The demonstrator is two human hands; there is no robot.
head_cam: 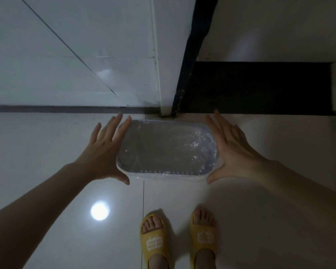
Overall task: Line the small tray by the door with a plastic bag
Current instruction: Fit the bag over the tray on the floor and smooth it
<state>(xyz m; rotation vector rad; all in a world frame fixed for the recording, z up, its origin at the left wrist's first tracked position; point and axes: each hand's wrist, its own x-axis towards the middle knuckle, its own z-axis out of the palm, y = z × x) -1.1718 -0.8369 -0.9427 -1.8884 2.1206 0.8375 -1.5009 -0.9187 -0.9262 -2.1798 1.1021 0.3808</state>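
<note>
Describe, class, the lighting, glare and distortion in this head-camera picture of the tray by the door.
Head view: dim and bluish overall; a round lamp reflection glares off the glossy floor; small highlights sparkle on the plastic bag lining the tray; the wide lens splays the forearms and tilts the door frame; the left hand and right hand, open beside the tray, look slightly soft.

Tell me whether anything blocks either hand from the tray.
Nothing visible does. The left hand and right hand are open, flanking the bag-lined tray on bare floor. The slippers stand behind it, clear of both hands.
</note>
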